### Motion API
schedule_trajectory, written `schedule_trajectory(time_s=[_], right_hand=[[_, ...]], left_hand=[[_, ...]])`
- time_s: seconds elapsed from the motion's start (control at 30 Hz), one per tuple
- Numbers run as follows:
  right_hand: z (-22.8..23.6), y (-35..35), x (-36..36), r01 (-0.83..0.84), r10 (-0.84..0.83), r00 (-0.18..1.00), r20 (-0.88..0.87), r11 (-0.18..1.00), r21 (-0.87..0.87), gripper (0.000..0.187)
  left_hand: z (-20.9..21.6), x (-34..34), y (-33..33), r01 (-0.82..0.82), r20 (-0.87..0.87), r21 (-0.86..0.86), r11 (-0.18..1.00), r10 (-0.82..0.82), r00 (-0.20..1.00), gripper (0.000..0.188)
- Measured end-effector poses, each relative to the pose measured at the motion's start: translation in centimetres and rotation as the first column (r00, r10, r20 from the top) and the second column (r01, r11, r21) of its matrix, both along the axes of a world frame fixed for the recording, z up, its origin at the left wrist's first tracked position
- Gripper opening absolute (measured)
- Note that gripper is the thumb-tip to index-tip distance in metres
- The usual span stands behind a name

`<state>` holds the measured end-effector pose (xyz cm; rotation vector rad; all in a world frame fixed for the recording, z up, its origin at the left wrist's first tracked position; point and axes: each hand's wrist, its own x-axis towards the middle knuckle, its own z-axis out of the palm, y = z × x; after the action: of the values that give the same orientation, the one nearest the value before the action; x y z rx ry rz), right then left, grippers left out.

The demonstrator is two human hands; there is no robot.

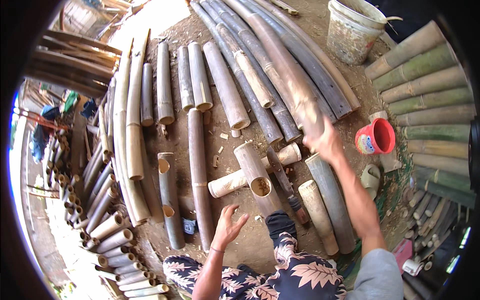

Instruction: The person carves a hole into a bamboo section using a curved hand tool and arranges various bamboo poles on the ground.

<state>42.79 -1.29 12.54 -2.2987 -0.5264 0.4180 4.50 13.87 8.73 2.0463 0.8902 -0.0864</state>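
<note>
My right hand (324, 142) reaches forward and is closed at the near end of a long brown bamboo pole (275, 47). Motion smears both the fingers and that end of the pole. My left hand (231, 227) hovers above the ground with its fingers apart and nothing in it. Ahead of it, a bamboo tube with an oval hole (245, 159) rests across a pale bamboo piece (227, 184). A dark trouser leg reaches the tube's near end. Beside the tube lies a machete (279, 171) with a dark wrapped handle.
Cut bamboo tubes (220, 80) lie in rows ahead, with long poles (320, 75) at the back. Two short pieces (330, 200) are at the right. A red tub (382, 136), a dirty white bucket (350, 37) and stacked green bamboo (430, 105) stand farther right. More tubes (120, 245) are piled left.
</note>
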Motion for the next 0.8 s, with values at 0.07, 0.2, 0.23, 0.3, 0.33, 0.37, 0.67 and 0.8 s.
schedule_trajectory(time_s=[0.07,0.2,0.23,0.3,0.33,0.37,0.67,0.8], right_hand=[[0.4,2.1,5.3,0.048,-0.04,0.997,0.062,0.99,-0.136,0.102],[-3.0,6.2,13.3,0.065,0.058,0.899,0.433,0.963,-0.262,0.086],[-4.1,7.1,14.8,0.096,0.11,0.843,0.526,0.933,-0.348,0.08],[-5.9,10.5,14.8,0.258,0.206,0.516,0.831,0.888,-0.38,0.068],[-6.5,12.2,14.8,0.134,0.246,0.426,0.871,0.935,-0.329,0.059],[-5.9,15.1,12.6,-0.083,0.339,0.519,0.785,0.934,-0.349,0.054],[-11.1,20.5,7.5,-0.111,0.111,0.994,-0.001,0.993,0.039,0.084],[-8.1,13.9,2.3,0.167,0.606,0.322,-0.728,0.72,0.673,0.064]], left_hand=[[-3.6,-4.0,-0.8,-0.075,-0.097,-0.008,0.997,0.073,0.993,0.059],[-8.1,-10.0,-2.6,-0.141,-0.23,0.047,0.989,0.148,0.962,0.06],[-8.8,-10.7,-3.1,-0.164,-0.232,0.043,0.986,0.17,0.958,0.059],[-9.3,-11.6,-3.7,-0.227,-0.239,0.028,0.974,0.227,0.944,0.057],[-9.3,-11.8,-4.1,-0.261,-0.245,0.007,0.965,0.255,0.935,0.056],[-8.9,-12.6,-4.3,-0.312,-0.259,0.007,0.95,0.303,0.917,0.055],[-9.6,-12.6,-7.4,-0.426,-0.258,-0.155,0.891,0.38,0.888,0.055],[-10.6,-12.5,-7.1,-0.406,-0.3,-0.275,0.871,0.324,0.897,0.059]])
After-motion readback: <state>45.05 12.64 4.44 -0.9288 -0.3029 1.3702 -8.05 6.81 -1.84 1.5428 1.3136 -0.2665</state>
